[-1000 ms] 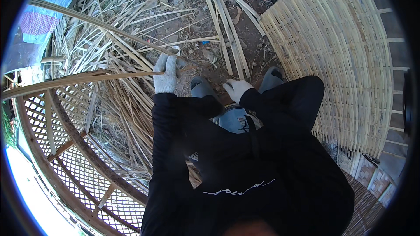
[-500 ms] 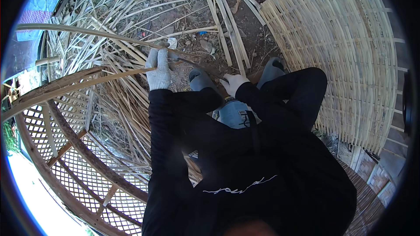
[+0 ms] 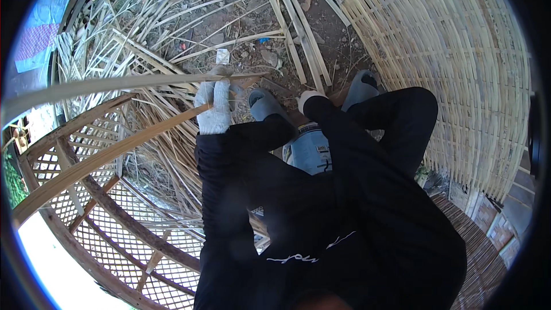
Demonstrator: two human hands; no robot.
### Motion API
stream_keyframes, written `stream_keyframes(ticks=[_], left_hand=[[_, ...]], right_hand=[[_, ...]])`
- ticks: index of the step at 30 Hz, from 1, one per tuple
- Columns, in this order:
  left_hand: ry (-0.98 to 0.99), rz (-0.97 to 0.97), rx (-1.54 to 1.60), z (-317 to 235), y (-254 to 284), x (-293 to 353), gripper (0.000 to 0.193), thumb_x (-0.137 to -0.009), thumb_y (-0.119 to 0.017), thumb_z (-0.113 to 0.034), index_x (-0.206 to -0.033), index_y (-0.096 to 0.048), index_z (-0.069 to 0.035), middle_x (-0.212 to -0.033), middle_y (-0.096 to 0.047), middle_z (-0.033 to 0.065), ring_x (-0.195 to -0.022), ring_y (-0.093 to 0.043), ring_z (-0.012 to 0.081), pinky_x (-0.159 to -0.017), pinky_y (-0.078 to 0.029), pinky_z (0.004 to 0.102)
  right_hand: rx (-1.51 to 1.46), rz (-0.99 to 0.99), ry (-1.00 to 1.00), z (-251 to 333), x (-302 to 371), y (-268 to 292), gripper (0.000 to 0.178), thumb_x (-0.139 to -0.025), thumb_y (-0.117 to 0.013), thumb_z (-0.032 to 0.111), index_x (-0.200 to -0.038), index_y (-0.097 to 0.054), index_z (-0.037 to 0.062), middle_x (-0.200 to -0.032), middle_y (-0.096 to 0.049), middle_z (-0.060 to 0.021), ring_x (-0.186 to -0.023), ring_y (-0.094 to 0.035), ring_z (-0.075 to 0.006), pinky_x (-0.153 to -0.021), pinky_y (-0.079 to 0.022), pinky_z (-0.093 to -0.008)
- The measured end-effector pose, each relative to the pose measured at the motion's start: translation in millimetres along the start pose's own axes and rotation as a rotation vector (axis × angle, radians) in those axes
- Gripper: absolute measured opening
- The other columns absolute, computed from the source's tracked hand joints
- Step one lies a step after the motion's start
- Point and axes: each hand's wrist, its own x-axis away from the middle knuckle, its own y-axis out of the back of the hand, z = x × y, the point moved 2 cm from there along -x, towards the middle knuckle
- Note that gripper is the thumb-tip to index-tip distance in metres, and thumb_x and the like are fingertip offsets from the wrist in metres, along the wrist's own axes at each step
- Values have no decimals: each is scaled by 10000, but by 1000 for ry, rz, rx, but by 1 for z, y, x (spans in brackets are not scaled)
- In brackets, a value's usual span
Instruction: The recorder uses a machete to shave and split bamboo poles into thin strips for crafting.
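Together, the gloved left hand's (image 3: 214, 112) fingers hold an upper strip (image 3: 126, 82), pointing to 9 o'clock, and a lower strip (image 3: 109, 156), pointing to 8. At 3 o'clock from it is the right hand (image 3: 306, 99); I cannot tell whether its fingers grip anything. The bucket (image 3: 311, 152) sits at 6 o'clock from that hand.

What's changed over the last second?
Outer ends of the upper strip and lower strip swung back toward the person, down in the picture. Less of the right hand shows past its sleeve. No visible release or new grab. Unchanged: left hand holding the strips, woven panel at right, bucket between the legs.
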Motion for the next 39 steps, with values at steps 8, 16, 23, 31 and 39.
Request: stream_keyframes(ticks=[8,16,23,31,39], left_hand=[[73,62,-3,11,-2,7,298,-1063,-573,-318,-1222,-638,-75,-743,-687,43,-503,-465,43,-460,-353,212],[-1,29,109,-7,-8,10,284,-1057,-578,-266,-1222,-636,-42,-776,-650,21,-570,-501,56,-508,-371,216],[-126,-23,111,-73,1,14,253,-1039,-601,-225,-1155,-660,-7,-788,-604,15,-621,-529,60,-535,-407,221],[-344,-284,365,-171,66,-5,344,-1042,-634,-391,-1048,-641,-47,-578,-379,-69,-478,-338,43,-457,-283,237],[-99,-709,-163,-207,262,-61,466,-1009,-569,-475,-1017,-693,-26,-655,-546,41,-550,-533,143,-518,-403,317]], right_hand=[[-151,422,239,-12,-28,-62,536,-1077,-387,424,-1198,-717,19,-1250,-685,-247,-1090,-694,-396,-956,-544,-495],[-4,85,-1,-10,-7,-28,490,-1034,-415,364,-1198,-740,35,-1274,-681,-248,-1219,-650,-399,-1035,-514,-500],[-139,357,113,-12,-5,-27,551,-1054,-460,490,-1034,-736,14,-947,-742,-166,-851,-713,-341,-794,-561,-484],[518,46,451,-50,-8,-32,246,-1000,-548,382,-1055,-699,196,-917,-708,-54,-882,-657,-253,-808,-490,-444],[-104,-420,290,-99,-2,29,358,-933,-595,191,-1290,-579,180,-856,-665,-175,-799,-688,-401,-699,-546,-493]])
